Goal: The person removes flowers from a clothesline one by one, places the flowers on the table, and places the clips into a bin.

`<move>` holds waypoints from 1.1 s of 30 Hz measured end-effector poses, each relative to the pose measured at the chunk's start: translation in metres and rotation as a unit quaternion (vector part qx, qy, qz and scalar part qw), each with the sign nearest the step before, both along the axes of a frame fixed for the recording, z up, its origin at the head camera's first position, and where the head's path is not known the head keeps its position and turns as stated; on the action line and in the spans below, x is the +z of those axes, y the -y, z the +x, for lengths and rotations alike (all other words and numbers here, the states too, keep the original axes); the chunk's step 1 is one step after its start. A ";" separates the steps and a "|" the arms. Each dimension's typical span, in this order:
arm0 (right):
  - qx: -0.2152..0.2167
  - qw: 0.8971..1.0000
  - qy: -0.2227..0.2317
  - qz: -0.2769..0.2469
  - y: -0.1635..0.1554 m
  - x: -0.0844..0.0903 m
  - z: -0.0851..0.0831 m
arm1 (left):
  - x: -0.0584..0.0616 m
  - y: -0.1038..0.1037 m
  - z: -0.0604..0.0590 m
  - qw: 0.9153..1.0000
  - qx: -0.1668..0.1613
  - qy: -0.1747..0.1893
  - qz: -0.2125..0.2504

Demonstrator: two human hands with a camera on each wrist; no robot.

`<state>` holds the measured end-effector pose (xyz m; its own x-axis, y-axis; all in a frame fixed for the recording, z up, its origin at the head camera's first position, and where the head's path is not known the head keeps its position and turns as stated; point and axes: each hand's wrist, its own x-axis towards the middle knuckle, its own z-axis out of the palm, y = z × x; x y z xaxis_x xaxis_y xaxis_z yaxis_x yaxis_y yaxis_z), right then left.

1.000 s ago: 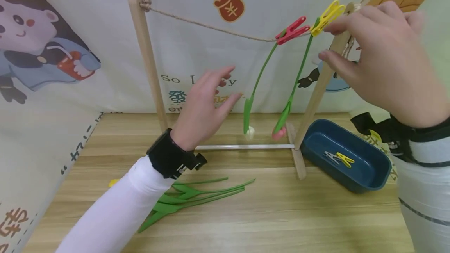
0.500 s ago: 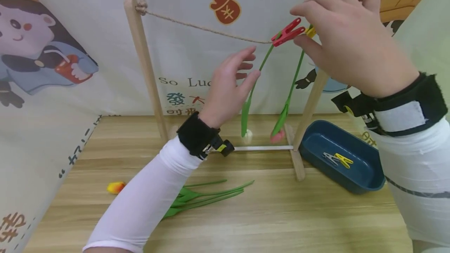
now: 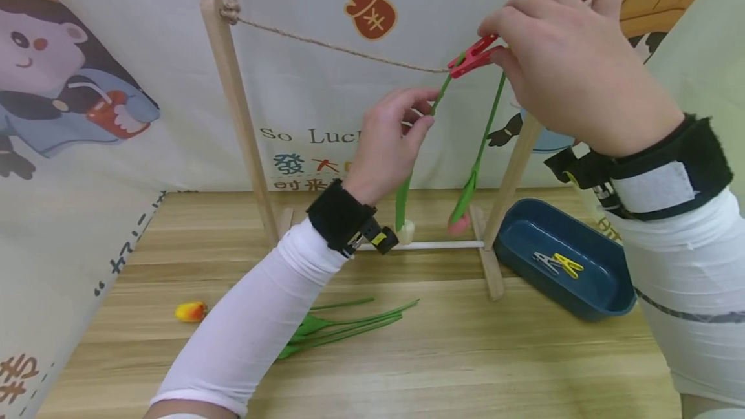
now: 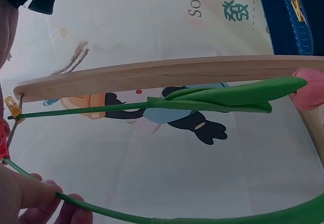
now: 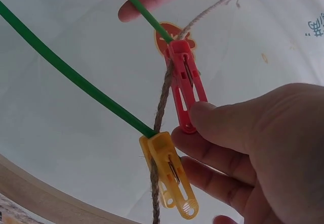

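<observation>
My right hand pinches the handle ends of a red clothespin between thumb and forefinger. That pin sits on the twine line, at the tip of a white artificial tulip's stem. The left hand pinches this stem just below the pin; its white bloom hangs low. Beside it on the twine, a yellow clothespin clips a second tulip, whose pink bloom points down. In the head view my right hand hides the yellow pin.
A wooden frame carries the twine. Right of it stands a dark blue tub with a grey clothespin and a yellow one inside. Several loose tulips lie on the table, partly behind my left arm, one with an orange-yellow bloom.
My right hand has moved left from beside the yellow clothespin and now grips the red one. My left hand has moved right and now pinches the white tulip's stem.
</observation>
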<state>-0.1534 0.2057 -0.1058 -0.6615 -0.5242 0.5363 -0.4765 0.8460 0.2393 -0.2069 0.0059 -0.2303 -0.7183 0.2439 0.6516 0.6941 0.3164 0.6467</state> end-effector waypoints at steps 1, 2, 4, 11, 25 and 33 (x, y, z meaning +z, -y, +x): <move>0.000 1.000 -0.002 0.000 0.000 -0.001 -0.001 | 0.000 0.001 0.000 1.000 0.000 -0.001 -0.001; 0.003 1.000 -0.006 0.000 0.000 -0.001 -0.001 | -0.001 0.001 0.001 1.000 0.000 -0.002 -0.001; 0.012 1.000 -0.022 0.000 0.000 -0.002 -0.002 | -0.001 0.002 0.001 1.000 -0.001 -0.003 0.001; 0.049 0.994 -0.093 -0.006 -0.002 -0.005 -0.004 | -0.004 0.008 0.005 1.000 0.005 -0.008 -0.001; 0.111 0.978 -0.170 -0.038 -0.006 -0.013 0.008 | -0.011 0.035 0.028 0.998 0.011 -0.039 -0.039; 0.120 0.981 -0.125 -0.081 -0.020 -0.044 0.027 | -0.014 0.060 0.047 0.994 0.020 -0.069 -0.078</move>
<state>-0.1263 0.2260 -0.1501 -0.3659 -0.5431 0.7558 -0.6098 0.7533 0.2461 -0.1601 -0.0546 -0.2444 -0.6357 0.3231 0.7011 0.7579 0.4335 0.4875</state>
